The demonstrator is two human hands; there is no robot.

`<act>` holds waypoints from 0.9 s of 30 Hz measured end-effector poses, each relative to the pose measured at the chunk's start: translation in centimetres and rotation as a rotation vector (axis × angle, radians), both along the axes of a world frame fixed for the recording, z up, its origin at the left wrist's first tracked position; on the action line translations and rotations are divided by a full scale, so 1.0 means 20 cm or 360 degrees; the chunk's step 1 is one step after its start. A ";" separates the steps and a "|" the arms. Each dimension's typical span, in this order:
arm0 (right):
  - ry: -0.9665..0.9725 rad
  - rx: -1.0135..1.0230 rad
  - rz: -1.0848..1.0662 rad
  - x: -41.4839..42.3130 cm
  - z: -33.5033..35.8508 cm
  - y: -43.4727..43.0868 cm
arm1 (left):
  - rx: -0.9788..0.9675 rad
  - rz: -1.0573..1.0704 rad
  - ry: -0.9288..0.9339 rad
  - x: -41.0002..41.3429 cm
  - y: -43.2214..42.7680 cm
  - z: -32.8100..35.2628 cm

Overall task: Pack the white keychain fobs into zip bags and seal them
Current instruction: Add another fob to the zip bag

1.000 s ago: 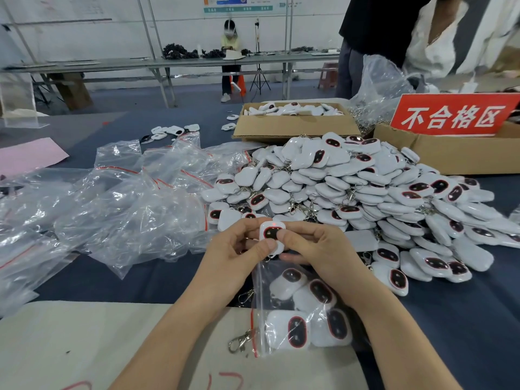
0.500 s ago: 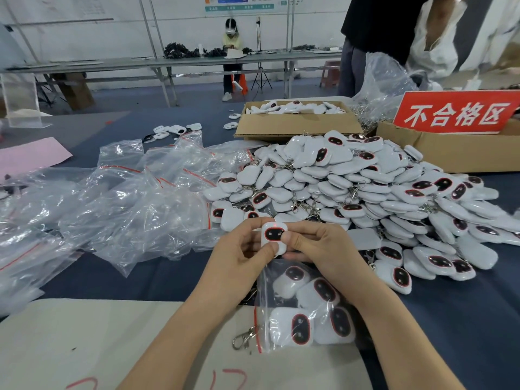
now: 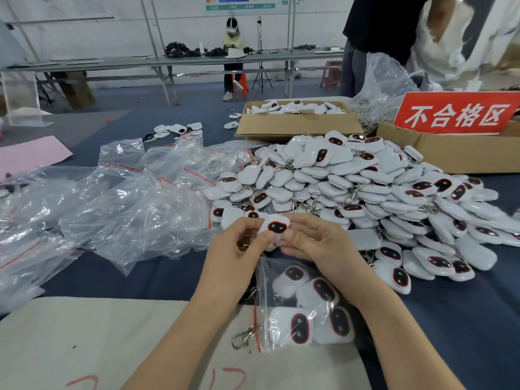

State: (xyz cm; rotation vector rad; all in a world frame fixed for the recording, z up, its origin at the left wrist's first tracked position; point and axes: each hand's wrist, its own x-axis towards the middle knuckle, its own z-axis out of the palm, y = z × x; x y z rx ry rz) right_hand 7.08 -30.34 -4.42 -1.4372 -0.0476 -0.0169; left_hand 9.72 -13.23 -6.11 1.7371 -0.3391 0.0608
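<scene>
Both hands hold one white keychain fob (image 3: 275,227) with a dark oval face, just in front of the big fob pile (image 3: 365,192). My left hand (image 3: 239,249) pinches its left side and my right hand (image 3: 315,243) pinches its right side. Below the hands lies a clear zip bag (image 3: 304,305) with a red strip, holding several fobs. A metal clasp (image 3: 243,337) sticks out of the bag's left edge. The bag rests partly under my right forearm.
A heap of clear zip bags (image 3: 112,206) lies to the left. A cardboard box of fobs (image 3: 295,122) stands behind the pile, and another box with a red sign (image 3: 455,114) at right. A person stands at the far right. A beige sheet (image 3: 84,347) covers the near edge.
The fob has been turned slightly between my fingers, and both hands stay in the same spot above the bag. The view has shifted a little.
</scene>
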 end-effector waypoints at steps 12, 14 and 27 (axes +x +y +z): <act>-0.0063 0.0181 0.0077 0.00 -0.02 -0.02 | 0.0354 0.0098 -0.0487 -0.03 -0.01 0.01; -0.0056 0.0195 0.0086 0.00 -0.03 -0.01 | 0.0344 0.0120 -0.0482 -0.03 -0.01 0.01; -0.0140 0.0006 0.0118 -0.01 -0.02 -0.02 | -0.0023 -0.0136 0.0127 -0.01 0.01 0.03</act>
